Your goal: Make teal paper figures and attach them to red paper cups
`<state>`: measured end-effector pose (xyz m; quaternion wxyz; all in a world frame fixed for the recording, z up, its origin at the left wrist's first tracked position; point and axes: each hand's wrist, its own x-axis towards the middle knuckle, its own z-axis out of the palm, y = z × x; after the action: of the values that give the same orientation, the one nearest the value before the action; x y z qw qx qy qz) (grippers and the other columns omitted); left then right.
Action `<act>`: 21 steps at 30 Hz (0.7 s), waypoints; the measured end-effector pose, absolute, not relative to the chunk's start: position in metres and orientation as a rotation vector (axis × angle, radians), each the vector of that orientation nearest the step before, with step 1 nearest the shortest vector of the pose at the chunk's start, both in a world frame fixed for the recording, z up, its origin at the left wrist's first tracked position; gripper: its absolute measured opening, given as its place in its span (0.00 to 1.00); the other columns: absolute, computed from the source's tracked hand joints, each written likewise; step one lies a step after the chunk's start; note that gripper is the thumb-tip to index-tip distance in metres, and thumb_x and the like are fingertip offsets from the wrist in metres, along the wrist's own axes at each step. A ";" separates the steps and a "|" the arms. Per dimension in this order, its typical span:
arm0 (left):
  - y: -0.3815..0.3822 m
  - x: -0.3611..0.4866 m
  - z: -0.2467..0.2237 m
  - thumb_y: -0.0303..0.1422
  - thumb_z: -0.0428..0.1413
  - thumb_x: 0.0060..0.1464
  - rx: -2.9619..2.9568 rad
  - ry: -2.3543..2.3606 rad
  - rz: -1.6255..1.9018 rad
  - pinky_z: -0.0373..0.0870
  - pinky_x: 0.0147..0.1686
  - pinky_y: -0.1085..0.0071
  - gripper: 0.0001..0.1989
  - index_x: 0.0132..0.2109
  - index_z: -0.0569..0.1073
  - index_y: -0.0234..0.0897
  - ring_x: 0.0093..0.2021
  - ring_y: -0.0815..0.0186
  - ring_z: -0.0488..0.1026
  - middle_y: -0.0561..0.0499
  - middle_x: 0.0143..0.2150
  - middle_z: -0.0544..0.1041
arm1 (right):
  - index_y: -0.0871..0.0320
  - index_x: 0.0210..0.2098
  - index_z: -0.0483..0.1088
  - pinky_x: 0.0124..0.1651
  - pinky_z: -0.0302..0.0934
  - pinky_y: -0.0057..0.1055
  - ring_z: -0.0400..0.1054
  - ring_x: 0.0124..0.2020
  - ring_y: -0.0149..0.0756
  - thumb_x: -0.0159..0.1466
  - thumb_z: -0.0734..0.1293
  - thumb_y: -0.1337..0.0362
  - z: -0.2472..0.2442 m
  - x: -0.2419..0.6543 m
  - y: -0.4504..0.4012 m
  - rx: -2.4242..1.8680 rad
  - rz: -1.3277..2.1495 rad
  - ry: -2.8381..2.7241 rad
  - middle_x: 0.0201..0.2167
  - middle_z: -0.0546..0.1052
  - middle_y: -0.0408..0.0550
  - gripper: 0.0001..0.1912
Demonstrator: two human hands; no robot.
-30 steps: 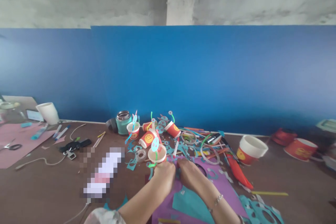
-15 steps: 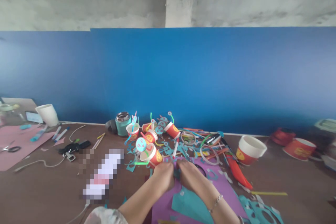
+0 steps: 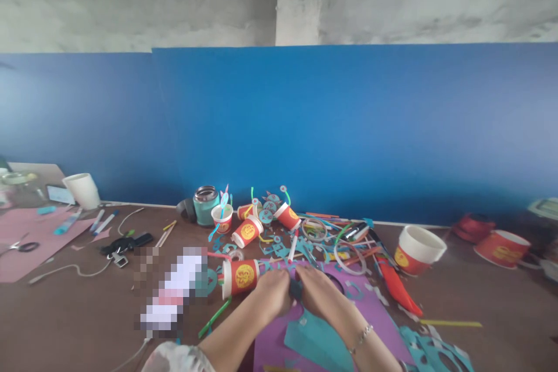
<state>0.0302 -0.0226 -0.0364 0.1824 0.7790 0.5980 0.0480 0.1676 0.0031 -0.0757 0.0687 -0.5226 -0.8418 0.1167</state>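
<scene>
My left hand [image 3: 274, 290] and my right hand [image 3: 311, 285] are close together over a purple sheet [image 3: 272, 340]. Both are closed, with the fingers mostly hidden behind the knuckles. A small dark piece [image 3: 296, 289] shows between them; its kind cannot be made out. Beside my left hand a red paper cup [image 3: 241, 278] lies on its side, its rim to the left. A teal paper disc [image 3: 206, 282] and a green straw [image 3: 213, 318] are near that rim. Under my right wrist is a teal paper sheet [image 3: 318, 340]. Scissors [image 3: 335, 282] lie partly hidden behind my right hand.
Several decorated cups [image 3: 247, 231] stand or lean at the back by a teal flask [image 3: 206, 209]. Paper scraps, straws and a tape roll [image 3: 351, 258] clutter the middle. White-rimmed cups [image 3: 419, 250] stand right. A blurred-out phone [image 3: 170, 290] and cable lie left. A blue partition [image 3: 305, 128] rises behind.
The nearest paper cup has rolled over toward the left and lies flat, with its disc and green straw shifted left. My hands stay nearly in place; the dark piece between them shows more.
</scene>
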 end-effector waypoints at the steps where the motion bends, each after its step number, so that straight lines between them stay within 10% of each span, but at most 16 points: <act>1: -0.023 0.032 -0.036 0.29 0.54 0.45 2.199 1.682 0.123 0.72 0.38 0.59 0.11 0.37 0.76 0.32 0.41 0.45 0.76 0.35 0.38 0.79 | 0.65 0.42 0.68 0.49 0.58 0.35 0.67 0.46 0.43 0.53 0.58 0.78 -0.076 0.168 0.003 -1.565 0.343 -2.553 0.42 0.75 0.58 0.18; 21: -0.025 0.023 -0.028 0.26 0.57 0.41 2.270 1.627 0.041 0.70 0.41 0.60 0.13 0.39 0.75 0.32 0.43 0.48 0.74 0.37 0.40 0.78 | 0.64 0.39 0.69 0.43 0.60 0.34 0.69 0.40 0.43 0.51 0.56 0.81 -0.075 0.170 0.003 -1.518 0.200 -2.629 0.38 0.76 0.57 0.19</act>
<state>0.0233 -0.0247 -0.0277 0.1732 0.8004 0.5737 0.0145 0.1701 0.0031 -0.0749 0.0497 -0.4984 -0.8630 0.0656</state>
